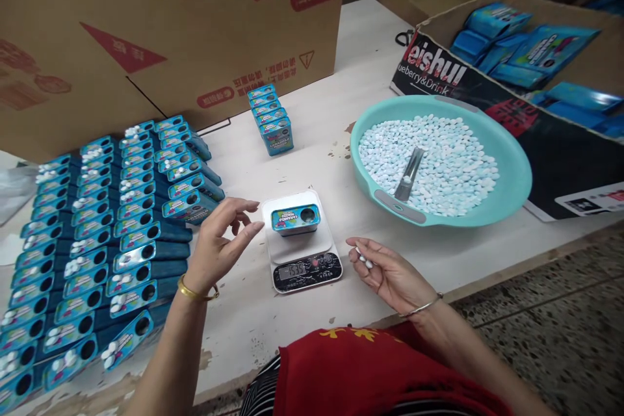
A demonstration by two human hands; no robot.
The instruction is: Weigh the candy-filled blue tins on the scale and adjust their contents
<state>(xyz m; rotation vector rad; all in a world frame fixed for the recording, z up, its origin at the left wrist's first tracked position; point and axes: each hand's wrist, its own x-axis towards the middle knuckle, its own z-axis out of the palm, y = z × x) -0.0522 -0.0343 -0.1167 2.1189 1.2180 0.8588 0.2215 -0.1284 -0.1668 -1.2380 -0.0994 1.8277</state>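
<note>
On the white kitchen scale point(279, 247) stands one blue candy tin point(295, 218) with a round hole in its top. My left hand point(228, 234) hovers just left of the tin, thumb and fingers apart, holding nothing. To the right of the scale, my right hand point(385, 266) has its fingers curled around a few white candies point(363, 257). A turquoise basin point(361, 172) full of pale candies point(453, 156) sits beyond my right hand, with a metal scoop point(410, 174) resting in them.
Many blue tins point(136, 234) stand in rows at the left, some with candies on top. A short row of tins point(273, 123) stands behind the scale. A large carton point(170, 32) rises at the back. An open box point(487, 84) with blue packages lies at the right.
</note>
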